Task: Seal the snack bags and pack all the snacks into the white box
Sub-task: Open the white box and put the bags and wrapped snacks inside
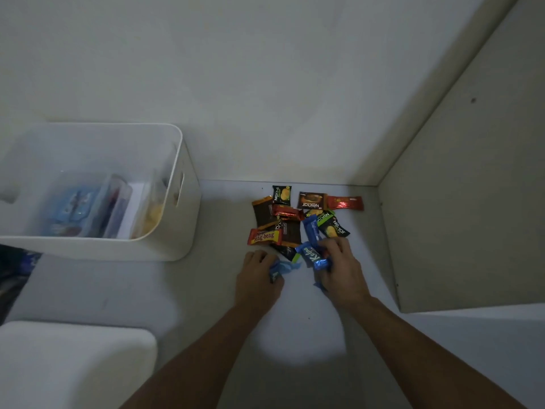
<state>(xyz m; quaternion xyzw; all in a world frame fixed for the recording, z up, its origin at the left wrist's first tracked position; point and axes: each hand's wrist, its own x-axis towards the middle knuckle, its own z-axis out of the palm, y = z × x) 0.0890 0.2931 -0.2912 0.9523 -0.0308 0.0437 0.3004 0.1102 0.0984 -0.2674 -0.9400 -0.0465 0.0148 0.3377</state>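
Observation:
A heap of several small wrapped snacks lies on the pale surface near the back wall: brown, red, green and blue packets. My left hand grips a light blue wrapper at the heap's near edge. My right hand holds a blue Kelpa bar, its fingers curled round it. The white box stands at the left with an open top. Inside it, several clear bags of snacks stand upright.
A side panel rises at the right, close to the snacks. A white block sits at the near left. Dark cloth shows at the far left edge, below the box.

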